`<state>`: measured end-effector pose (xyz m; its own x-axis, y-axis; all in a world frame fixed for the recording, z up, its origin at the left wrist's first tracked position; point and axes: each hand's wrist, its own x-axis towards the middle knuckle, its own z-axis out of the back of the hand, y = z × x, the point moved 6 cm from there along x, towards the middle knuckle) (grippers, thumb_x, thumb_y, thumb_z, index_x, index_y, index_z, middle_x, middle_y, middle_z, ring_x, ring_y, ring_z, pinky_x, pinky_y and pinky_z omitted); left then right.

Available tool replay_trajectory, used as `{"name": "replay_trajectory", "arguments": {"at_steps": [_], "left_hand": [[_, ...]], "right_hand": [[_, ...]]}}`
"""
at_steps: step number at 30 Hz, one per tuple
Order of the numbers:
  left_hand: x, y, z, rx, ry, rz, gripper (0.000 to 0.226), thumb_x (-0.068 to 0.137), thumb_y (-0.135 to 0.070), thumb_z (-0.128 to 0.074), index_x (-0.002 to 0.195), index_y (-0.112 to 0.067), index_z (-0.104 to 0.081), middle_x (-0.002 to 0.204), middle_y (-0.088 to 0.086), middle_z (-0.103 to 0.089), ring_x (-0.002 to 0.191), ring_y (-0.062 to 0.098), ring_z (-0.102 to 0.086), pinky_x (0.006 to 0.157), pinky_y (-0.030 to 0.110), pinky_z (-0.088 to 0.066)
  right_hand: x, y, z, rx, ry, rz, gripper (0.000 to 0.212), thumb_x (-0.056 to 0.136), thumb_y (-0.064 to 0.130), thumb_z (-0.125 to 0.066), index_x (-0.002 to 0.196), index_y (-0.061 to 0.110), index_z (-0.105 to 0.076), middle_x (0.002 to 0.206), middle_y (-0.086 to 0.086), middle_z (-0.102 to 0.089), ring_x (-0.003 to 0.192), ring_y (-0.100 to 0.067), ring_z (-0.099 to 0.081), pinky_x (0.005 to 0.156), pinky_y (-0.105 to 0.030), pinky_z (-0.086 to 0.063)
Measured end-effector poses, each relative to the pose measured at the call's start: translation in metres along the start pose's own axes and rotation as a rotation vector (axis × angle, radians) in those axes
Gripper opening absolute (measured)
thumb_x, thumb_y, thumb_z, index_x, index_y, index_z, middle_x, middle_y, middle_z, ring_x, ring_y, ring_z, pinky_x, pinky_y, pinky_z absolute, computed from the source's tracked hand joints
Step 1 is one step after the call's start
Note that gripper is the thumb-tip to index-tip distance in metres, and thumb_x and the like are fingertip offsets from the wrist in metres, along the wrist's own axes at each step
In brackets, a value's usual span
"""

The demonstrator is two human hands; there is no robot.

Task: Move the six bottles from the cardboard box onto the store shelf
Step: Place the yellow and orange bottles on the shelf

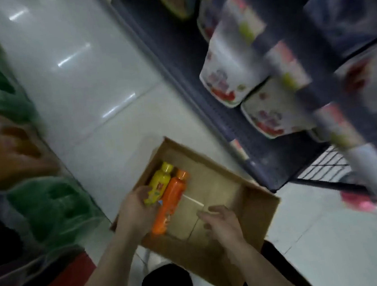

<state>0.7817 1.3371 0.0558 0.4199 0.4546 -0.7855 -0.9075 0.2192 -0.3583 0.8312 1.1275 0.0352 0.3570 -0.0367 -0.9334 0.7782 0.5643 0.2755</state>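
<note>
Cardboard box [256, 208] holds two bottles: one yellow [158, 185], one orange [170, 205]. Our left hand [135, 209] grips both; our right hand [220, 224] hovers spread. Shelf [198, 75] goods blur.

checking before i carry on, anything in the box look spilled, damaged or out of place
Nothing stands out. The yellow bottle and orange bottle lie side by side on the floor of the box, caps on, with no spill visible. The left hand is on the yellow one; the right hand hovers open. The picture is blurred, so small damage would not show.
</note>
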Motion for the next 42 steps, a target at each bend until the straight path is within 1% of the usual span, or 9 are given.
{"name": "replay_trajectory", "arguments": {"at_steps": [6, 10, 13, 16, 21, 27, 30, 33, 42], "left_hand": [[0.079, 0.049, -0.064, 0.126, -0.127, 0.065, 0.044, 0.086, -0.036, -0.060, 0.124, -0.015, -0.053, 0.114, 0.011, -0.065, 0.101, 0.031, -0.063, 0.084, 0.042, -0.052], [0.093, 0.064, -0.087, 0.230, -0.133, 0.102, 0.048, 0.090, -0.030, -0.056, 0.130, -0.010, -0.042, 0.123, 0.017, -0.058, 0.109, 0.036, -0.060, 0.088, 0.046, -0.049], [0.099, 0.073, -0.095, 0.332, -0.088, 0.120, 0.060, 0.092, -0.028, -0.052, 0.142, -0.009, -0.025, 0.129, 0.019, -0.052, 0.116, 0.037, -0.056, 0.092, 0.045, -0.047], [0.107, 0.078, -0.101, 0.396, -0.068, 0.098, 0.070, 0.093, -0.034, -0.050, 0.147, -0.009, -0.015, 0.134, 0.017, -0.048, 0.120, 0.034, -0.053, 0.095, 0.043, -0.046], [0.119, 0.082, -0.107, 0.439, -0.060, 0.092, 0.064, 0.092, -0.031, -0.051, 0.143, -0.007, -0.022, 0.135, 0.019, -0.044, 0.121, 0.037, -0.051, 0.096, 0.045, -0.045], [0.127, 0.073, -0.114, 0.574, 0.020, 0.066, 0.069, 0.090, -0.029, -0.058, 0.142, -0.001, -0.021, 0.144, 0.021, -0.025, 0.121, 0.039, -0.050, 0.093, 0.040, -0.046], [0.127, 0.070, -0.113, 0.585, 0.028, 0.088, 0.075, 0.086, -0.030, -0.063, 0.141, 0.001, -0.022, 0.142, 0.024, -0.033, 0.124, 0.041, -0.048, 0.094, 0.041, -0.045], [0.117, 0.064, -0.113, 0.523, 0.040, 0.075, 0.068, 0.086, -0.030, -0.064, 0.135, 0.000, -0.028, 0.133, 0.021, -0.048, 0.121, 0.039, -0.050, 0.093, 0.042, -0.045], [0.019, -0.003, -0.070, 0.232, 0.056, -0.070, 0.057, 0.079, -0.033, -0.070, 0.121, -0.008, -0.040, 0.123, 0.016, -0.054, 0.112, 0.035, -0.055, 0.091, 0.042, -0.048]], "right_hand": [[0.108, -0.039, -0.073, 0.007, 0.001, -0.052, 0.065, 0.069, 0.040, -0.078, 0.124, 0.013, -0.056, 0.117, -0.007, -0.065, 0.109, -0.025, -0.061, 0.098, -0.044, -0.050], [0.139, -0.047, -0.099, 0.044, 0.101, -0.013, 0.045, 0.078, 0.026, -0.075, 0.118, 0.016, -0.057, 0.088, 0.013, -0.062, 0.097, -0.017, -0.057, 0.101, -0.043, -0.047], [0.150, -0.051, -0.110, 0.030, 0.146, 0.020, 0.047, 0.079, 0.026, -0.073, 0.122, 0.019, -0.058, 0.109, 0.004, -0.068, 0.102, -0.017, -0.060, 0.102, -0.044, -0.046], [0.158, -0.051, -0.118, 0.011, 0.152, 0.052, 0.053, 0.075, 0.030, -0.076, 0.124, 0.022, -0.056, 0.119, 0.002, -0.066, 0.110, -0.020, -0.061, 0.101, -0.047, -0.047], [0.163, -0.049, -0.121, -0.019, 0.197, 0.131, 0.042, 0.075, 0.029, -0.077, 0.109, 0.028, -0.054, 0.101, 0.009, -0.063, 0.097, -0.012, -0.058, 0.090, -0.031, -0.044], [0.163, -0.047, -0.095, -0.063, 0.183, 0.114, 0.035, 0.077, 0.026, -0.075, 0.102, 0.028, -0.052, 0.093, 0.012, -0.062, 0.098, -0.015, -0.061, 0.095, -0.034, -0.044], [0.155, -0.045, -0.066, -0.095, 0.169, 0.086, 0.047, 0.078, 0.026, -0.074, 0.119, 0.024, -0.052, 0.115, 0.003, -0.063, 0.116, -0.021, -0.058, 0.104, -0.041, -0.040], [0.141, -0.041, -0.037, -0.105, 0.149, 0.084, 0.060, 0.079, 0.024, -0.073, 0.133, 0.018, -0.045, 0.133, -0.003, -0.057, 0.123, -0.023, -0.054, 0.100, -0.038, -0.041], [0.033, 0.007, 0.014, -0.198, 0.165, 0.129, 0.062, 0.075, 0.029, -0.076, 0.129, 0.019, -0.048, 0.131, -0.004, -0.059, 0.120, -0.024, -0.056, 0.107, -0.049, -0.040]]}}
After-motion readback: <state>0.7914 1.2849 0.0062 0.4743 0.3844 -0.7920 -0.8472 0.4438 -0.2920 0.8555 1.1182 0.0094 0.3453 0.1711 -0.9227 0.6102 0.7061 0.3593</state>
